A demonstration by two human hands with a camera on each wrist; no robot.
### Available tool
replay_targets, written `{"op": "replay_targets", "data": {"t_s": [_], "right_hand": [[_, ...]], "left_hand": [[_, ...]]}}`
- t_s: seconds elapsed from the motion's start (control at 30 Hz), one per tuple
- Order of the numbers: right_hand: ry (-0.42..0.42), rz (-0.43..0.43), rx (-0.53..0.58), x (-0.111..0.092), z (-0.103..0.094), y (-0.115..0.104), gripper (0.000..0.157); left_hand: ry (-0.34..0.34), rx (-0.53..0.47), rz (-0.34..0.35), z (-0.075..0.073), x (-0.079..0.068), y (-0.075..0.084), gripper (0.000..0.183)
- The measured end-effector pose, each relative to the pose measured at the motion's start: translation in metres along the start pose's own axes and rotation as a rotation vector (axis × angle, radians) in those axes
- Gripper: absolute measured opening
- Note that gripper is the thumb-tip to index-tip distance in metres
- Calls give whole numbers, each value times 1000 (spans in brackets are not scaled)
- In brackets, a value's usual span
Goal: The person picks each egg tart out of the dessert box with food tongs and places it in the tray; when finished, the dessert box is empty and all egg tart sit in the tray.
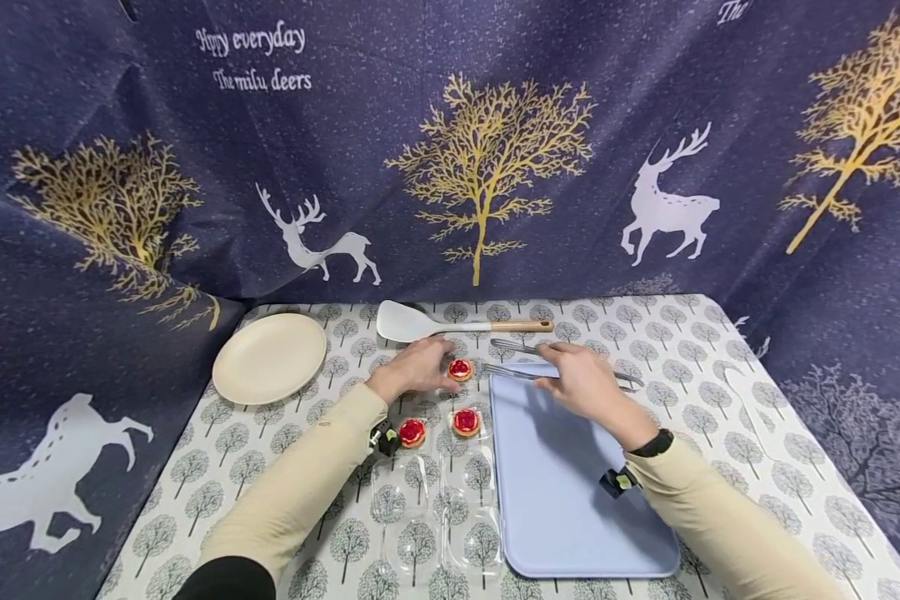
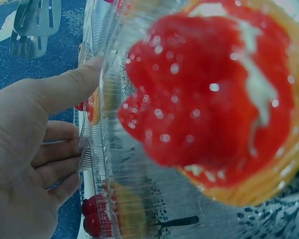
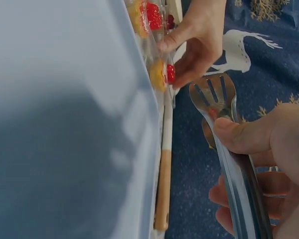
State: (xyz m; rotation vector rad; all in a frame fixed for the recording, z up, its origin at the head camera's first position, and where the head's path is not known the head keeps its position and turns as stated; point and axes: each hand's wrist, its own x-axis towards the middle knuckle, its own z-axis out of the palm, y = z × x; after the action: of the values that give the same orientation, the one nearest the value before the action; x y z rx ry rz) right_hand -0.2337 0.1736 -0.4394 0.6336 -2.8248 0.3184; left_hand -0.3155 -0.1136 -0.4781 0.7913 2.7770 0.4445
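Note:
My left hand (image 1: 420, 367) grips the far end of a clear plastic container (image 2: 104, 149), thumb at its wall, fingers along the outside. Red-topped fruit tarts sit in it: one far tart (image 1: 460, 369) right beside the fingertips, a left tart (image 1: 412, 433) and a right tart (image 1: 466, 422) nearer me. In the left wrist view a large tart (image 2: 199, 99) fills the right side. My right hand (image 1: 587, 383) holds metal serving tongs (image 3: 234, 164), thumb on top, slotted ends spread apart and pointing left towards the far tart. The tongs are over the far edge of a blue tray (image 1: 570, 508).
Behind the container lies a white turner (image 1: 405, 322) with a wooden handle. A cream plate (image 1: 270, 358) stands at the far left. Front compartments of the container hold no tarts. A dark blue cloth with deer and trees (image 1: 495, 167) hangs behind the table.

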Motion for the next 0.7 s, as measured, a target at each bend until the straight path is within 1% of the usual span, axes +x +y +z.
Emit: {"op": "replay_targets", "data": {"t_s": [0.13, 0.4, 0.6, 0.7], "right_hand": [[-13, -1, 3, 7, 2, -8, 60], [-45, 8, -3, 19, 6, -22, 61], [-35, -32, -33, 25, 11, -28, 58], [-40, -34, -47, 27, 15, -29, 57]], "left_hand": [[6, 3, 13, 0, 1, -1, 85], [-3, -7, -8, -1, 1, 0, 86], [-15, -9, -11, -1, 2, 1, 84], [-18, -9, -15, 0, 2, 1, 85]]}}
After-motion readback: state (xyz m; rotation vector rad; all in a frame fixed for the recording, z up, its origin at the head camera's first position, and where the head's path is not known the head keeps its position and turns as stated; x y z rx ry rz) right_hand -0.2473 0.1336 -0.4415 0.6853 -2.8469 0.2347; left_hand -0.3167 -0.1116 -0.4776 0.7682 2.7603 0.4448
